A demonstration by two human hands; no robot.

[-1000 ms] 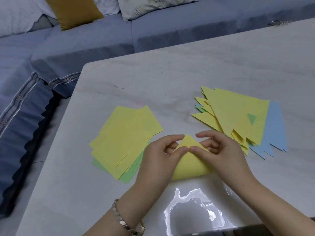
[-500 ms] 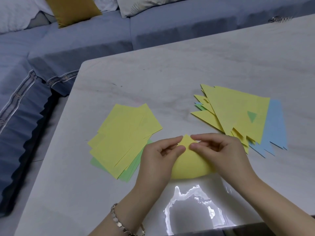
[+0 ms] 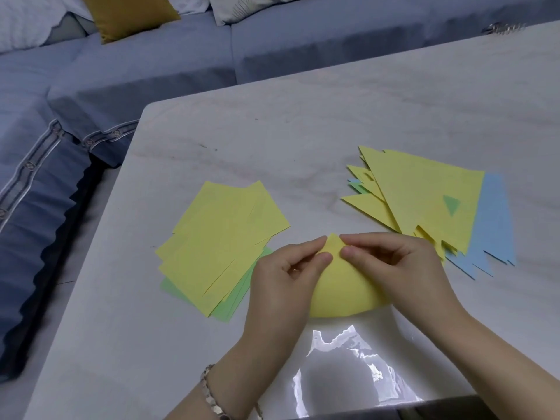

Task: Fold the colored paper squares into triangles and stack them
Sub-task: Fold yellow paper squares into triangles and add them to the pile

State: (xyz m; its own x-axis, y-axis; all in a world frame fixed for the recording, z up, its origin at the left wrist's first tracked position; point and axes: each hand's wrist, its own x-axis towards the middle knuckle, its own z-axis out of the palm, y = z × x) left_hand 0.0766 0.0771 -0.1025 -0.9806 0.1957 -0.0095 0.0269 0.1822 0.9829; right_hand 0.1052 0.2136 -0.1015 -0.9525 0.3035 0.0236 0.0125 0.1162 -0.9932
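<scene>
On a pale, marble-veined table (image 3: 303, 131) beside a blue-grey fabric sofa (image 3: 151, 71), a loose stack of flat paper squares (image 3: 224, 237) lies at left, smooth yellow sheets fanned over pale green ones. Just right of it, the left hand (image 3: 281, 286), a metal-link bracelet (image 3: 212, 392) at its wrist, pinches the top corner of a yellow sheet (image 3: 342, 292) between curled thumb and forefinger. That sheet is bent over on itself and uncreased, its near edge a soft rounded bulge resting on the tabletop, its far corners meeting in a point. The right hand (image 3: 403, 265) pinches the same point from the other side, fingers curled, thumb tip pressed onto the paper. Farther right sits the pile of folded triangles (image 3: 424, 195), sharp-edged yellow pieces fanned over green and light-blue ones, their points jutting out like saw teeth.
</scene>
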